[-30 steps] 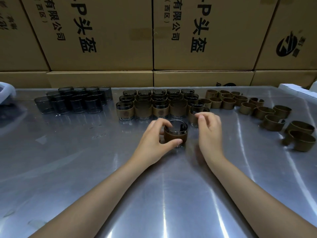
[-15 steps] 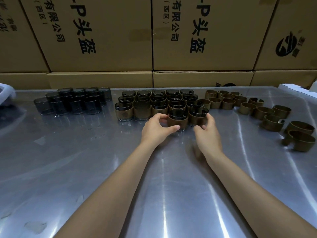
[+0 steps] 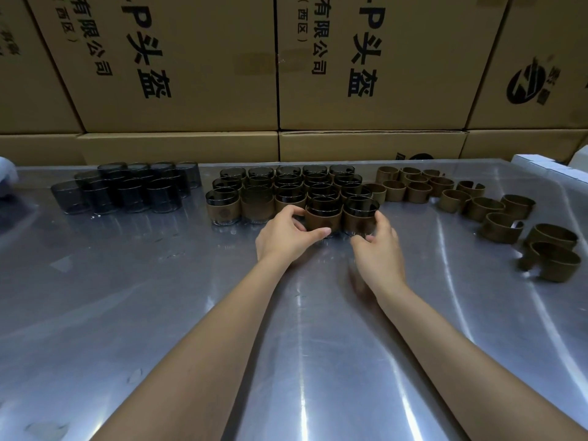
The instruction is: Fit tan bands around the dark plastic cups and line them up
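- The left hand (image 3: 283, 238) grips a dark translucent plastic cup wrapped in a tan band (image 3: 323, 212), thumb curled along its near side and fingers hooked over its left side.
- That banded cup stands upright on the shiny metal tabletop (image 3: 159, 313), at the front of the block of finished banded cups (image 3: 280, 189).
- The right hand (image 3: 380, 253) holds the neighbouring banded dark cup (image 3: 361, 214), which touches the first on its right; the fingers curl round its right side and low front.
- The two hands are apart, each on its own cup, with both bare forearms reaching in from the near edge.
- The banded block sits in neat rows in the middle of the far part of the tabletop, cups touching one another.
- A cluster of bare dark plastic cups (image 3: 127, 192) stands at the far left, well apart from the hands.
- Loose tan bands (image 3: 477, 205), open C-shaped rings, lie scattered at the far right, some in rows just beside the banded block.
- Brown cardboard boxes printed with black characters (image 3: 197, 65) are stacked behind the tabletop.
- A white object (image 3: 6, 176) shows at the left edge, too little of it to identify.
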The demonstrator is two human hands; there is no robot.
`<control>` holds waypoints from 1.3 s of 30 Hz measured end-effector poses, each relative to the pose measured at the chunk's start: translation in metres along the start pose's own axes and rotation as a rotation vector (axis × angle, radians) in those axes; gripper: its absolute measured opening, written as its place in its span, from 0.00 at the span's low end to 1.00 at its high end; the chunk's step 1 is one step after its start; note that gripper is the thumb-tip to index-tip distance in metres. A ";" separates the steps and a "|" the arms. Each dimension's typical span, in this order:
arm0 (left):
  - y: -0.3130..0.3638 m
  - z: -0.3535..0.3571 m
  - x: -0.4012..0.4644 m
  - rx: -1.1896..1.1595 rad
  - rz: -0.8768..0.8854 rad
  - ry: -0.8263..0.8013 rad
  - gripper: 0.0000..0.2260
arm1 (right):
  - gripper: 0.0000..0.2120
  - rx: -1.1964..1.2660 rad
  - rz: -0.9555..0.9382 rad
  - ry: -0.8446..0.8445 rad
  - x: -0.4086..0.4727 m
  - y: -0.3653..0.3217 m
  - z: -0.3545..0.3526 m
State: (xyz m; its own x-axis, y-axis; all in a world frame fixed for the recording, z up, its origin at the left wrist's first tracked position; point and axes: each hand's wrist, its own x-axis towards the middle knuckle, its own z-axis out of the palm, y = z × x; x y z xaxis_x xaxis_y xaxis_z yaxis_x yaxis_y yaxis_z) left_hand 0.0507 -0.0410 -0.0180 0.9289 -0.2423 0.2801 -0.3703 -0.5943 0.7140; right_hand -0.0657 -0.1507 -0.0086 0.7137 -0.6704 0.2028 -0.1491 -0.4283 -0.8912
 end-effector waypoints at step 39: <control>-0.112 -0.121 0.050 -0.043 -0.476 0.633 0.10 | 0.12 0.031 -0.154 -0.258 -0.013 -0.006 0.002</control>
State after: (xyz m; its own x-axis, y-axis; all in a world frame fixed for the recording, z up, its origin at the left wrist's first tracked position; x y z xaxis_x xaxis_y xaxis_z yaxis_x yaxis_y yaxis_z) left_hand 0.1389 0.1060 -0.0063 0.8195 0.5198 0.2411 0.0560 -0.4914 0.8691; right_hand -0.0722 -0.1383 -0.0064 0.8773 -0.4212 0.2299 -0.0080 -0.4918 -0.8707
